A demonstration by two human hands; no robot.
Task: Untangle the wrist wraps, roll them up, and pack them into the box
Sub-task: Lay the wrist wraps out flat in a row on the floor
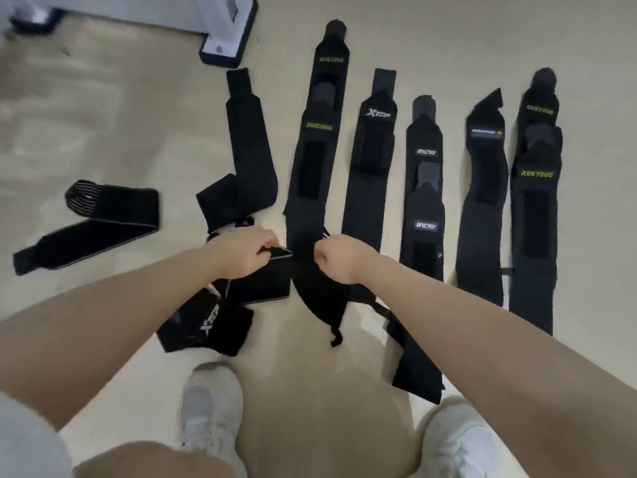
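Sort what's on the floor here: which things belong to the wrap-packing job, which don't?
Job:
- straightened wrist wraps laid in a row
- tangled wraps under the left hand
- folded wrap at left
- right hand, gripping a wrap

Not job:
- white furniture base
- white shoes

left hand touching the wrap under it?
Touching. The head view shows the left hand pinching the folded edge of the black wrist wrap, fingers curled over it.
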